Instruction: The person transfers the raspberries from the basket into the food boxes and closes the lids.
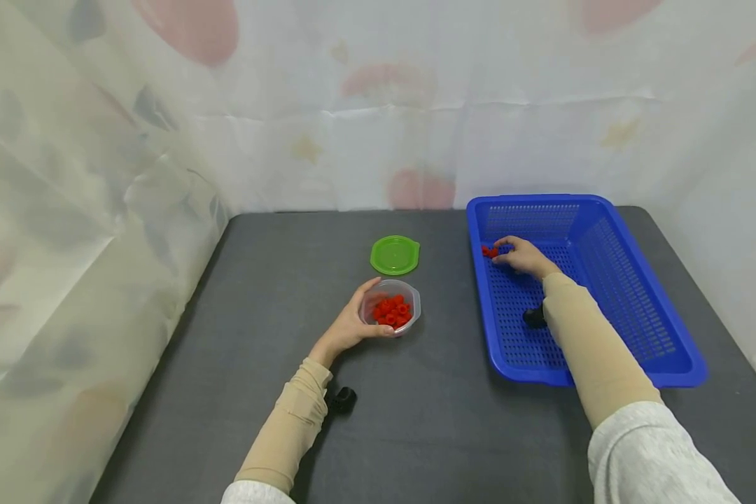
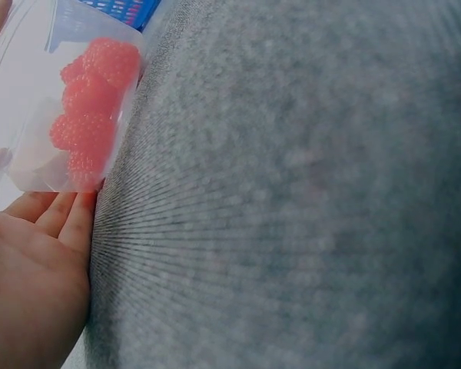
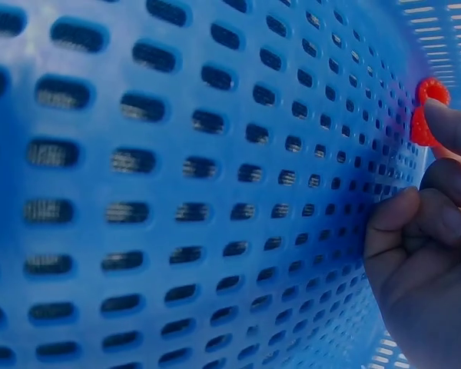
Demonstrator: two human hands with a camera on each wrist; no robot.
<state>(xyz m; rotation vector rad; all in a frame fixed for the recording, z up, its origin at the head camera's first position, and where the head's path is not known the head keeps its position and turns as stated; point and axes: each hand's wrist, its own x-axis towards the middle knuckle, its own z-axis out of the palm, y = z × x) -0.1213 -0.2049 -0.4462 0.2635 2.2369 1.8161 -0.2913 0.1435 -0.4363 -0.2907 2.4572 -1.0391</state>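
Note:
A small clear plastic tub [image 1: 387,287] stands on the dark table, with several red raspberries [image 1: 393,311] inside. My left hand [image 1: 348,327] grips the tub from its left side, thumb at the near side and fingers round the far side. In the left wrist view the raspberries [image 2: 96,100] show through the tub's wall. My right hand [image 1: 521,257] reaches into the blue basket [image 1: 481,315] near its left wall. Its thumb and forefinger pinch a raspberry [image 3: 424,127], with another red raspberry [image 3: 433,91] right against it; the fingers partly hide them.
A green lid [image 1: 395,255] lies flat on the table just behind the tub. The basket's perforated walls rise around my right hand. Patterned curtains [image 1: 327,140] hang behind and to the left of the table. A black wrist camera [image 1: 342,400] sits under my left forearm.

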